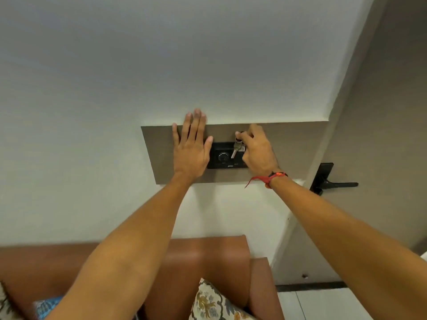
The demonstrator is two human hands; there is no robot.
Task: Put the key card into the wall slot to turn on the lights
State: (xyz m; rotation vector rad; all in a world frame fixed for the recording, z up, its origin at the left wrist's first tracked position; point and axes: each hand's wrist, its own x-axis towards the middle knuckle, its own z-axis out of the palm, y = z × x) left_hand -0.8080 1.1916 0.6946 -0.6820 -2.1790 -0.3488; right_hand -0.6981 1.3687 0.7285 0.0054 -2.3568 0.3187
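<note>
A black switch plate (223, 158) with a round dial sits on a brown wall panel (159, 148). My right hand (257, 152) covers the plate's right end, fingers pinched on a key tag at the top; a metal key (235, 150) dangles from it over the plate. The card itself and the slot are hidden behind my fingers. My left hand (193, 146) lies flat on the panel just left of the plate, fingers spread upward, holding nothing.
A door with a black lever handle (332, 181) stands at the right. Below the panel is a brown sofa back (208, 255) with patterned cushions (212, 301). The white wall stretches above and to the left.
</note>
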